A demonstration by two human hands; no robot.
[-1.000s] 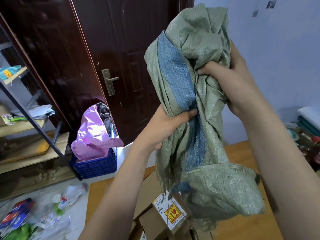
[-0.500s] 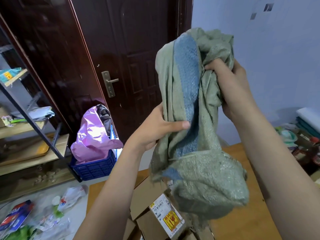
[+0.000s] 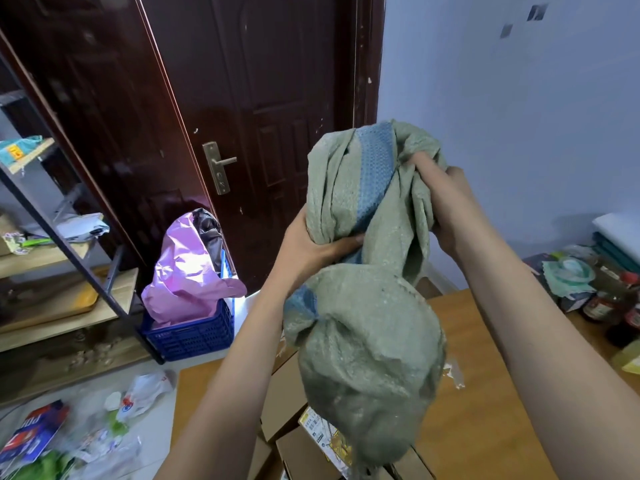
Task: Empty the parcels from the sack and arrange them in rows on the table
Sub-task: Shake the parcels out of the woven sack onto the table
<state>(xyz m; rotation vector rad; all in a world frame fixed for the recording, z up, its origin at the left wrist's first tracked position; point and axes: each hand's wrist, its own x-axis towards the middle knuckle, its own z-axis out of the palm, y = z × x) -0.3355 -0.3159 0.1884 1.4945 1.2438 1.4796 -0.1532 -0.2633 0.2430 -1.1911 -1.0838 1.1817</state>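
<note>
A green woven sack (image 3: 367, 334) with a blue stripe hangs bunched in the air above the wooden table (image 3: 474, 403). My left hand (image 3: 311, 247) grips its gathered middle from the left. My right hand (image 3: 443, 199) grips the crumpled upper folds from the right. Below the sack, several brown cardboard parcels (image 3: 284, 396) lie piled on the table, one with a yellow and white label (image 3: 325, 434). The sack's lower part bulges and hides some of the parcels.
A dark wooden door (image 3: 263, 133) stands behind. A blue crate (image 3: 194, 334) holding a pink bag sits on the floor beside a metal shelf (image 3: 62, 258). Litter and packets lie on the floor at lower left. Jars and folded cloth crowd the right edge.
Both hands have lowered the sack toward the table and bunched it tighter. The sack's bottom now hangs lower over the parcels.
</note>
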